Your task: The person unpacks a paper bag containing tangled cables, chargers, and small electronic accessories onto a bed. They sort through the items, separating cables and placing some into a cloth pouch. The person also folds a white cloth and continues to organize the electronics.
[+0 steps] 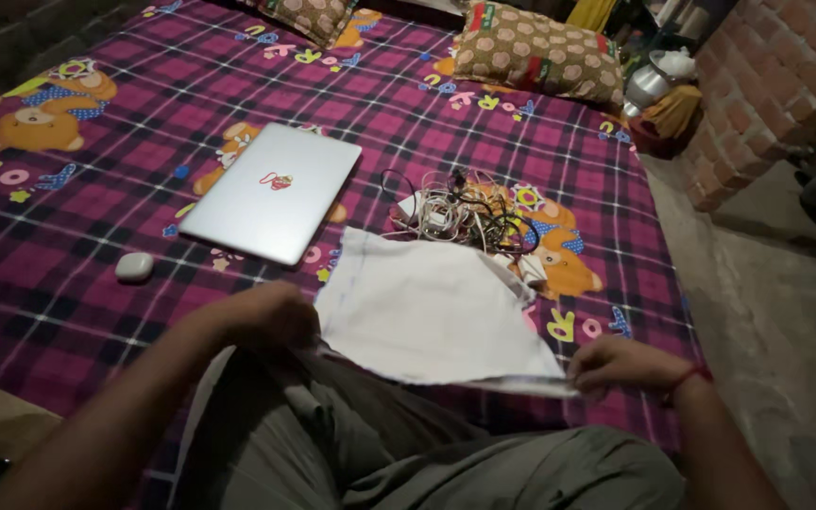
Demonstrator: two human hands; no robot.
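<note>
A white cloth (432, 307) lies spread on the purple checked bedsheet (77, 283) in front of my knees. My left hand (271, 316) grips the cloth's near left corner with fingers closed. My right hand (620, 366) pinches the near right corner, and a red thread circles that wrist. Under both hands lies a grey-green garment (361, 453) across my lap. The cloth's far edge reaches a tangle of cables.
A shut silver laptop (271, 192) lies beyond the cloth at left, a small white case (134, 266) beside it. Tangled cables and chargers (460, 212) sit behind the cloth. Patterned pillows (535, 52) are at the back. A brick wall (767, 85) and bare floor lie right.
</note>
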